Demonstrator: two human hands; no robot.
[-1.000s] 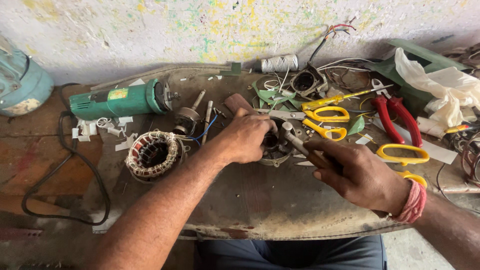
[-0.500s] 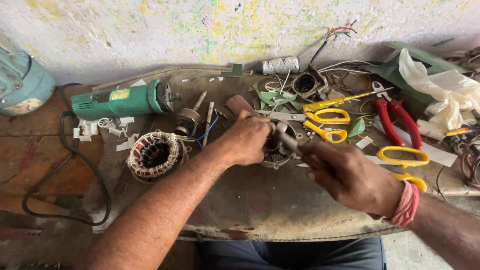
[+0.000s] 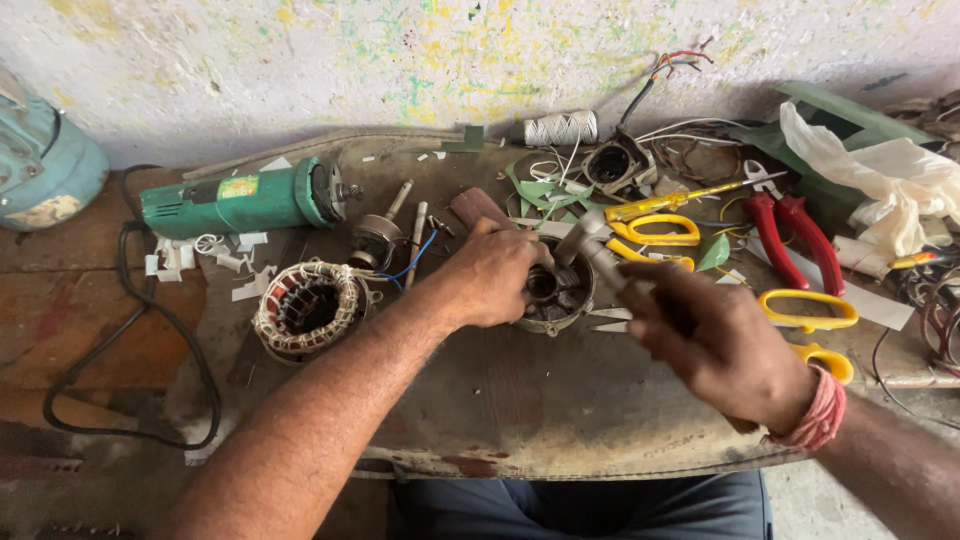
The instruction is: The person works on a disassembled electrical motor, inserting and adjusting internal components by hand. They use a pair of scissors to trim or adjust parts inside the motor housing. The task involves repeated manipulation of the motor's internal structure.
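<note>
My left hand (image 3: 492,272) grips a round grey metal motor housing (image 3: 553,296) in the middle of the worn workbench (image 3: 520,400), steadying it from the left. My right hand (image 3: 712,335) is closed on the handle of a small hammer (image 3: 590,245), whose metal head hangs just above the housing's far rim. A red thread band sits on my right wrist. The housing's left side is hidden under my fingers.
A green angle grinder (image 3: 240,204) with black cord lies at the back left, a wound stator (image 3: 310,308) nearer. Yellow scissors (image 3: 660,230), red pliers (image 3: 790,235), more yellow scissors (image 3: 810,310), a thread spool (image 3: 560,128) and a white bag (image 3: 890,180) crowd the right.
My right hand has lifted and swung the hammer left, from low beside the housing to above its rim. My left hand stays on the housing.
</note>
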